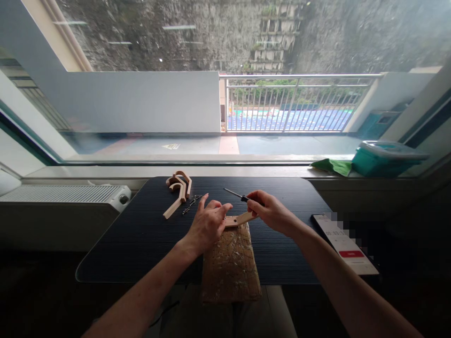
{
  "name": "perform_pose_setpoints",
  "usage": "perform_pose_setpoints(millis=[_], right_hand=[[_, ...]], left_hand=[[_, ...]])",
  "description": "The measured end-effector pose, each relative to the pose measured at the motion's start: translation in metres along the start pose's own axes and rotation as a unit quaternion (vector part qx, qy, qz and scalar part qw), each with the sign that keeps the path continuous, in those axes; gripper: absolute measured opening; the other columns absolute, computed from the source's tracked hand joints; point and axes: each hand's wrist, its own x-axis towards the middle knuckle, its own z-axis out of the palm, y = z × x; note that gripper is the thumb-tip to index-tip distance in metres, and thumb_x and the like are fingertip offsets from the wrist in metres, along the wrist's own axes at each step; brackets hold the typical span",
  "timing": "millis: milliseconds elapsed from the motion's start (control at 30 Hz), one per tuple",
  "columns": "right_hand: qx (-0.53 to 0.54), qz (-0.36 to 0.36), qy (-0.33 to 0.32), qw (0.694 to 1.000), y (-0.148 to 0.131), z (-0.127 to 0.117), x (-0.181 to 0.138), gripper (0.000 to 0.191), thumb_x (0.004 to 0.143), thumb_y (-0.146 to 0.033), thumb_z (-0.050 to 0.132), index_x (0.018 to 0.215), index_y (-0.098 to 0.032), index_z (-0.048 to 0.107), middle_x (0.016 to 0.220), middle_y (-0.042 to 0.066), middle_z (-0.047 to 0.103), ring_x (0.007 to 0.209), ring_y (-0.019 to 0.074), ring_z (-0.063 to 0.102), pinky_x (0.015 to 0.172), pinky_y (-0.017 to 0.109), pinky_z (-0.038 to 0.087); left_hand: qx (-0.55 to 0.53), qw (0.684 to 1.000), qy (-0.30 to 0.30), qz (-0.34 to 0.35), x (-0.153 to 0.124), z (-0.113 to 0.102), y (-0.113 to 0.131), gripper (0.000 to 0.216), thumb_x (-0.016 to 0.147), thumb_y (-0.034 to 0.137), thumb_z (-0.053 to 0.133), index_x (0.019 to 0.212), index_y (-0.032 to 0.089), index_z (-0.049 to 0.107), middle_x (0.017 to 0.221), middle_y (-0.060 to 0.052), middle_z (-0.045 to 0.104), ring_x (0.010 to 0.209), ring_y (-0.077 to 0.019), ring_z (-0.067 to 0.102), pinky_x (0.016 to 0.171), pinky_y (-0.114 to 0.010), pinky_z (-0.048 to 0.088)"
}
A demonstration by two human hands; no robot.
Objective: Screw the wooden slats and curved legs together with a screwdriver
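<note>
Looks like a screwdriver step: right hand (269,212) grips the screwdriver (235,193), pointing left, clear of the wooden piece (247,218) on the wrapped board's (230,265) far end. Left hand (208,220) sits apart, covering the wood's left end; can't tell its grip. Driving calls for angling the tip down. Screws (190,205) lie left.

A black counter (141,244) with fine-lined grain and rounded corners spans the lower middle of the frame. Left of centre, near its far edge, pale bent and curved wooden pieces (181,193) lie clustered together. Just beside them, to their right, is a loose group of thin metal screws (190,203). At bottom centre, a scuffed brown rectangular board (230,267) juts past the near edge. At lower right lies a dark-edged smartphone (347,251), its pale screen lit with a red button.
</note>
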Motion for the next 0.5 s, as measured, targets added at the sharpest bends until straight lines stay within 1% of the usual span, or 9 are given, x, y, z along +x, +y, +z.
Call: perform_pose_setpoints(millis=[67, 133, 200, 233, 300, 367, 500], right_hand=[[-0.084, 0.002, 0.032, 0.996, -0.006, -0.010, -0.002, 0.027, 0.078, -0.035, 0.050, 0.097, -0.018, 0.058, 0.073, 0.001, 0.061, 0.059, 0.0112, 0.051, 0.055, 0.024, 0.038], [-0.166, -0.004, 0.053, 0.985, -0.015, -0.023, -0.007, 0.027, 0.079, -0.035, 0.048, 0.097, -0.022, 0.062, 0.069, -0.001, 0.061, 0.054, 0.0106, 0.048, 0.050, 0.023, 0.035], [-0.245, -0.010, 0.040, 0.969, -0.025, -0.032, -0.014, 0.025, 0.078, -0.035, 0.048, 0.093, -0.024, 0.065, 0.061, -0.002, 0.059, 0.051, 0.0107, 0.046, 0.050, 0.024, 0.032], [-0.280, -0.015, 0.023, 0.960, -0.030, -0.033, -0.017, 0.024, 0.078, -0.035, 0.049, 0.091, -0.025, 0.067, 0.061, -0.002, 0.060, 0.051, 0.0108, 0.047, 0.050, 0.024, 0.032], [-0.333, -0.032, -0.009, 0.942, -0.037, -0.029, -0.020, 0.023, 0.076, -0.033, 0.049, 0.088, -0.026, 0.069, 0.064, -0.002, 0.062, 0.053, 0.0107, 0.048, 0.052, 0.024, 0.031], [-0.358, -0.047, -0.034, 0.932, -0.041, -0.019, -0.020, 0.024, 0.076, -0.030, 0.049, 0.087, -0.028, 0.069, 0.069, -0.002, 0.065, 0.056, 0.0107, 0.050, 0.054, 0.024, 0.031], [-0.379, -0.057, -0.051, 0.922, -0.040, -0.003, -0.014, 0.025, 0.076, -0.028, 0.047, 0.088, -0.029, 0.069, 0.071, -0.002, 0.067, 0.057, 0.0108, 0.052, 0.055, 0.023, 0.030]], left_hand=[[-0.004, 1.000, 0.006, -0.007, -0.001, 0.001, 0.000, 0.050, 0.076, 0.007, 0.051, 0.124, 0.019, 0.043, 0.079, 0.001, 0.064, 0.093, -0.0181, 0.055, 0.108, -0.053, 0.018], [-0.013, 1.000, 0.011, -0.015, -0.002, 0.003, -0.001, 0.056, 0.076, 0.007, 0.051, 0.129, 0.018, 0.037, 0.077, 0.002, 0.062, 0.090, -0.0173, 0.056, 0.109, -0.052, 0.018], [-0.021, 0.999, 0.014, -0.019, -0.002, 0.004, -0.001, 0.058, 0.076, 0.007, 0.051, 0.131, 0.017, 0.034, 0.076, 0.003, 0.061, 0.087, -0.0166, 0.056, 0.109, -0.051, 0.018], [-0.023, 0.999, 0.013, -0.020, -0.002, 0.004, -0.001, 0.059, 0.076, 0.007, 0.051, 0.131, 0.017, 0.033, 0.076, 0.003, 0.061, 0.087, -0.0164, 0.056, 0.109, -0.051, 0.017], [-0.023, 0.999, 0.011, -0.021, -0.002, 0.004, -0.001, 0.060, 0.075, 0.007, 0.051, 0.132, 0.016, 0.032, 0.077, 0.003, 0.061, 0.087, -0.0164, 0.055, 0.110, -0.050, 0.017], [-0.022, 1.000, 0.010, -0.020, -0.002, 0.003, -0.001, 0.060, 0.075, 0.007, 0.051, 0.132, 0.015, 0.033, 0.077, 0.003, 0.061, 0.089, -0.0167, 0.055, 0.110, -0.050, 0.016], [-0.023, 1.000, 0.011, -0.018, -0.002, 0.003, -0.001, 0.060, 0.075, 0.007, 0.050, 0.131, 0.015, 0.034, 0.078, 0.002, 0.061, 0.090, -0.0168, 0.055, 0.110, -0.050, 0.015]])
